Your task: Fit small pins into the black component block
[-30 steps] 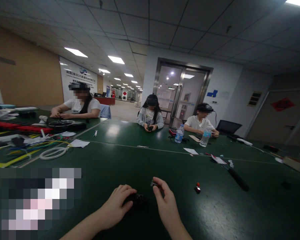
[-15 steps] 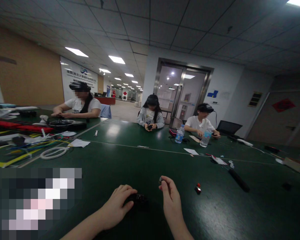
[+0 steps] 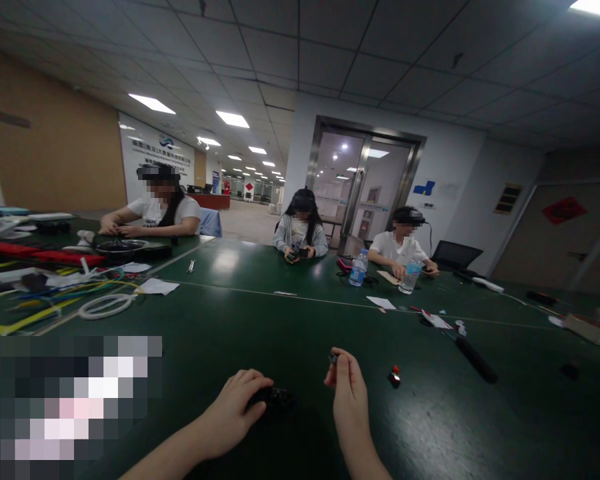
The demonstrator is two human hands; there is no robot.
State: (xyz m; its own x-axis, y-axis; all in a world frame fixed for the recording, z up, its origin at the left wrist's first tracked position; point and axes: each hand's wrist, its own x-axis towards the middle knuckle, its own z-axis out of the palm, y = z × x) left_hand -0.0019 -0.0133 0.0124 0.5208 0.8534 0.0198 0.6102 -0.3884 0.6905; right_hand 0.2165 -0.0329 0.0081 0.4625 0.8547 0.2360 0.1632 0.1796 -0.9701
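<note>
Left hand (image 3: pixel 237 403): thumb and fingers closed about the black device (image 3: pixel 281 397) on the green table (image 3: pixel 220 333); a loose hold could have let it skid.
Right hand (image 3: pixel 350 393): fingertips pinched a small grey part (image 3: pixel 333 358), apart from the device; a slip could have dropped it.
Red-and-silver piece (image 3: pixel 395 376): lay nearby; a sweeping wrist could have knocked it.

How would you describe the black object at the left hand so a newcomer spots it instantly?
On the big green table, find the left hand at the near side. The black object sits at its thumb and fingertips, partly hidden. It looks dark all over, unlike the small item with a red end, right of the right hand.
</note>
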